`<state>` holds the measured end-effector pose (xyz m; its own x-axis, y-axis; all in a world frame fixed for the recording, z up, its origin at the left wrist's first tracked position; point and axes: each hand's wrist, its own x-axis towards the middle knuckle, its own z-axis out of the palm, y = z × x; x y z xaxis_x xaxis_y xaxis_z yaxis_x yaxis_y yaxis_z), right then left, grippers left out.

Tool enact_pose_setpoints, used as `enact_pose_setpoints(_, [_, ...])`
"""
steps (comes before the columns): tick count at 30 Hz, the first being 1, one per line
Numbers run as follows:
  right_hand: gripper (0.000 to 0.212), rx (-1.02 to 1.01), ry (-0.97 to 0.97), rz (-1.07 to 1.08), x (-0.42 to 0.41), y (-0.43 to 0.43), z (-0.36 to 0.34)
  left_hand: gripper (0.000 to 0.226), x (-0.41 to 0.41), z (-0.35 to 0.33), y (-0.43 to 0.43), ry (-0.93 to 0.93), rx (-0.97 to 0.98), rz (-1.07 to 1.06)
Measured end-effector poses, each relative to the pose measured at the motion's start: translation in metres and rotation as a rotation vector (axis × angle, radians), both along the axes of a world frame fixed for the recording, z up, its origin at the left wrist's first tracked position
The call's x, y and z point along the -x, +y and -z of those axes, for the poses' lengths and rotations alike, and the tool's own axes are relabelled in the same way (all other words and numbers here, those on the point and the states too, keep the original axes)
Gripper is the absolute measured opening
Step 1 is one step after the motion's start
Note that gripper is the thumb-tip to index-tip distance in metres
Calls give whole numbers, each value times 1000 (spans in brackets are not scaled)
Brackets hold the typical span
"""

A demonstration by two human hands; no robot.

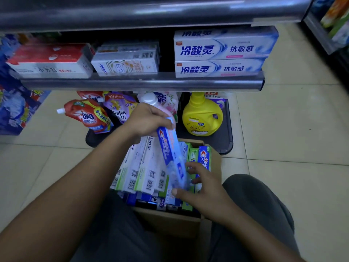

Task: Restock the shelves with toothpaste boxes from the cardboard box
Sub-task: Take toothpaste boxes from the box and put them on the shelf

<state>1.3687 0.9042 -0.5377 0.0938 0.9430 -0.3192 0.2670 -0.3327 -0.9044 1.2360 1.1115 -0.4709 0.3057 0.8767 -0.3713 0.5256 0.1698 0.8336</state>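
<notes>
Picking: the left hand (149,120) has its grip round a blue toothpaste box (170,154), tilted over the cardboard box (170,222) at its right side; the right hand (204,188) is spread, empty. Next, likely a lift to the shelf (143,84)

Left hand (149,120) grips blue toothpaste box (171,154) above cardboard box (168,220)

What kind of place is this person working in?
Most likely a small shop or supermarket aisle: a metal shelf holds stacked toothpaste boxes, detergent pouches and a yellow bottle stand below, and a cardboard box of stock sits on the floor.
</notes>
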Motion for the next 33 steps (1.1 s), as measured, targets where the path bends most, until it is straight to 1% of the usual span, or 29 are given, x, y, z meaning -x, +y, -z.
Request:
enact_pose_setpoints(2, [58, -71, 72, 73, 0, 0, 1, 18, -2, -4, 0, -84, 35, -87])
enact_pose_setpoints(4, [49, -139, 35, 186, -5, 2, 3, 21, -7, -2, -1, -145, 95, -124])
enact_pose_setpoints(6, [43, -145, 16, 293, -15, 4, 6, 22, -11, 5, -2, -209, 150, -152])
enact_pose_setpoints(9, [35, -120, 155, 446, -37, 5, 10, 26, -15, 21, -2, -275, 154, -147])
enact_pose_setpoints(11, [31, -164, 205, 517, -55, 5, 7, 29, -15, 33, 1, -251, 104, -114])
enact_pose_setpoints(13, [28, -198, 214, 536, -70, 4, 2, 24, -11, 45, 5, -148, -12, -80])
enact_pose_setpoints(14, [28, -208, 226, 536, -77, 3, -1, 19, -9, 52, 7, -49, -129, -24])
enact_pose_setpoints(15, [28, -214, 245, 540, -83, 2, -4, 17, -6, 58, 9, 79, -274, 85])
enact_pose_setpoints(16, [28, -216, 262, 549, -88, 1, -7, 21, -3, 63, 10, 215, -399, 238])
enact_pose_setpoints(17, [28, -216, 270, 561, -93, 1, -10, 31, -3, 67, 10, 341, -489, 405])
enact_pose_setpoints(19, [28, -209, 265, 581, -101, 1, -15, 54, -5, 72, 7, 535, -578, 692])
enact_pose_setpoints(21, [28, -204, 260, 583, -106, 0, -21, 69, -12, 76, 4, 649, -641, 900])
enact_pose_setpoints(24, [26, -203, 259, 585, -112, -1, -30, 71, -21, 87, 3, 744, -707, 1090])
enact_pose_setpoints(27, [24, -204, 258, 574, -116, -3, -37, 65, -26, 99, 5, 815, -757, 1207])
enact_pose_setpoints(30, [22, -209, 254, 565, -120, -7, -40, 53, -27, 100, 12, 773, -772, 1244])
enact_pose_setpoints(33, [24, -201, 253, 581, -123, -9, -42, 47, -28, 85, 23, 724, -748, 1286])
